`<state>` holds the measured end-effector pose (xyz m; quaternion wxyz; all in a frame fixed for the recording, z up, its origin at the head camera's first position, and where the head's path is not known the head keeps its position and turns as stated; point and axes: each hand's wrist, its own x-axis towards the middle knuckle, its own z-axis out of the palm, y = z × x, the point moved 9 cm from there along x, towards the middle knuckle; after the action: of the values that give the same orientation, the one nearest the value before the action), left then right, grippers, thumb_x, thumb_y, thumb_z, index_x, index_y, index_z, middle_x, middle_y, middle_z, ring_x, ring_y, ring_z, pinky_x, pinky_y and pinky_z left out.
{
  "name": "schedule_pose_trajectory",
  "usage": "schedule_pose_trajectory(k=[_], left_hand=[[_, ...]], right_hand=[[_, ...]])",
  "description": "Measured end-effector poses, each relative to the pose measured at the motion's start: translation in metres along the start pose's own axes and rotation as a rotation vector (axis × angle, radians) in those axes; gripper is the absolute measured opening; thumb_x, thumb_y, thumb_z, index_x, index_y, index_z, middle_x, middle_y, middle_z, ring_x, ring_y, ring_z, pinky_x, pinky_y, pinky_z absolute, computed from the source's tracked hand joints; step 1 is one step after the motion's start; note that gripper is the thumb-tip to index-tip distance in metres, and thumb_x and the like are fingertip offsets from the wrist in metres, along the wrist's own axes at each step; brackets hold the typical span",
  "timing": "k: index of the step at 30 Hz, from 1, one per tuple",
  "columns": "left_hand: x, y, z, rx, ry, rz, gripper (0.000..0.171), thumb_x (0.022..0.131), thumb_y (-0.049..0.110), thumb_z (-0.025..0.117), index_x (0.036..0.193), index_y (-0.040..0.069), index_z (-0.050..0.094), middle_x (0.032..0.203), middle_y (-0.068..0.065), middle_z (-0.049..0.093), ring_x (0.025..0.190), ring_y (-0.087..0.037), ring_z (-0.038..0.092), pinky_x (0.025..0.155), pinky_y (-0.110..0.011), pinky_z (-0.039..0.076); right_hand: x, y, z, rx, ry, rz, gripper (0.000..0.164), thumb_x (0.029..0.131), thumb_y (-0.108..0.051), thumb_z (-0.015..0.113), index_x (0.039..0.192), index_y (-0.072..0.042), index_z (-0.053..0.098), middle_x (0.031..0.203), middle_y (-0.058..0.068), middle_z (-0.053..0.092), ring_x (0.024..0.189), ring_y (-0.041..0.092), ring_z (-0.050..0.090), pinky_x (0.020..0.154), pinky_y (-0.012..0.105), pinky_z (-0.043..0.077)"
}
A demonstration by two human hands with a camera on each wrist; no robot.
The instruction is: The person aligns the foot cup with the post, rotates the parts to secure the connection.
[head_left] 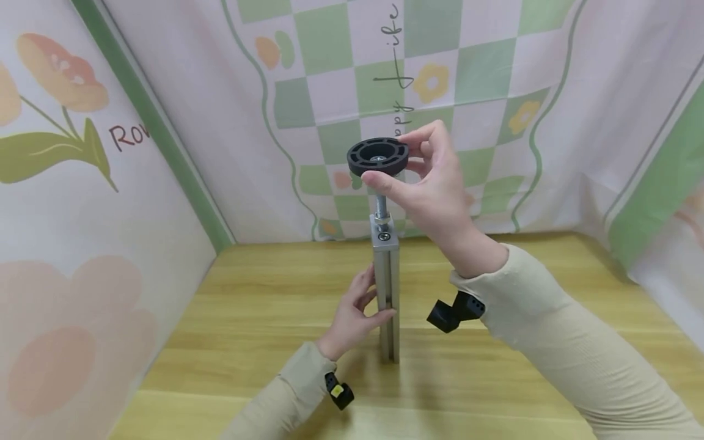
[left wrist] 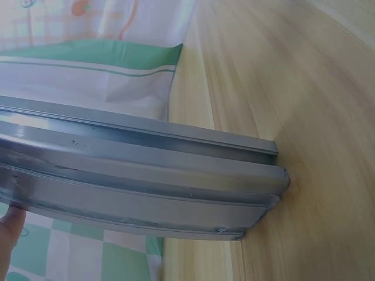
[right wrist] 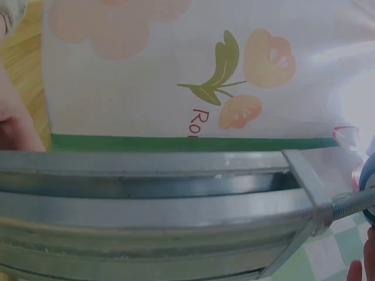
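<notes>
An aluminium profile (head_left: 393,275) with slotted sides stands upright on the wooden table, its lower end meeting the tabletop in the left wrist view. My left hand (head_left: 352,319) holds it around the lower half, thumb across the near face. From the end plate (head_left: 385,245) on top rises a threaded rod (head_left: 381,205) with a nut near its base. A round black levelling foot (head_left: 361,164) with a ribbed, hollow top sits on the rod. Thumb and fingers of my right hand (head_left: 437,189) pinch its rim from the right.
The wooden table (head_left: 264,318) runs to a printed curtain (head_left: 324,55) at the back, with more patterned cloth (head_left: 110,226) along the left and right. A small black camera mount (head_left: 456,311) sticks out from the right sleeve, another (head_left: 341,391) from the left.
</notes>
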<state>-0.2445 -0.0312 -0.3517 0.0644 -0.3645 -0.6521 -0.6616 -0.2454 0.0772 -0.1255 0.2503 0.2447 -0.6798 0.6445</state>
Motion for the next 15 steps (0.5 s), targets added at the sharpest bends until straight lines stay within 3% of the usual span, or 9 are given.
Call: schedule_pose_trajectory(k=[4, 7, 11, 15], left_hand=[[-0.001, 0.001, 0.000, 0.005, 0.000, 0.009, 0.100, 0.079, -0.016, 0.064, 0.143, 0.049, 0.023, 0.143, -0.025, 0.029, 0.126, -0.005, 0.039, 0.105, -0.053, 0.037], [-0.001, 0.002, 0.000, 0.011, -0.002, 0.016, 0.100, 0.080, -0.015, 0.064, 0.144, 0.048, 0.022, 0.143, -0.025, 0.029, 0.126, -0.005, 0.039, 0.105, -0.052, 0.038], [0.000, 0.005, 0.001, 0.019, -0.006, 0.035, 0.101, 0.080, -0.015, 0.064, 0.145, 0.048, 0.021, 0.142, -0.026, 0.030, 0.126, -0.007, 0.039, 0.105, -0.052, 0.039], [0.000, 0.004, 0.001, 0.017, -0.006, 0.038, 0.103, 0.079, -0.017, 0.064, 0.143, 0.050, 0.021, 0.142, -0.026, 0.029, 0.126, -0.006, 0.039, 0.104, -0.054, 0.038]], right_hand=[[0.000, 0.001, 0.004, 0.191, -0.078, -0.071, 0.033, 0.080, -0.001, 0.063, 0.107, -0.013, 0.048, 0.103, 0.002, 0.057, 0.094, 0.017, 0.054, 0.086, 0.025, 0.046], [0.001, 0.006, 0.007, 0.308, -0.132, -0.083, 0.032, 0.083, -0.012, 0.057, 0.113, -0.016, 0.046, 0.115, 0.008, 0.051, 0.099, 0.018, 0.053, 0.087, 0.024, 0.046], [0.007, 0.015, 0.010, 0.441, -0.199, -0.054, 0.040, 0.085, -0.027, 0.056, 0.120, -0.014, 0.043, 0.124, 0.013, 0.046, 0.104, 0.020, 0.053, 0.097, 0.030, 0.039], [0.013, 0.021, 0.018, 0.630, -0.316, 0.014, 0.052, 0.085, -0.032, 0.059, 0.127, -0.009, 0.039, 0.122, 0.012, 0.052, 0.104, 0.020, 0.057, 0.099, 0.032, 0.038]])
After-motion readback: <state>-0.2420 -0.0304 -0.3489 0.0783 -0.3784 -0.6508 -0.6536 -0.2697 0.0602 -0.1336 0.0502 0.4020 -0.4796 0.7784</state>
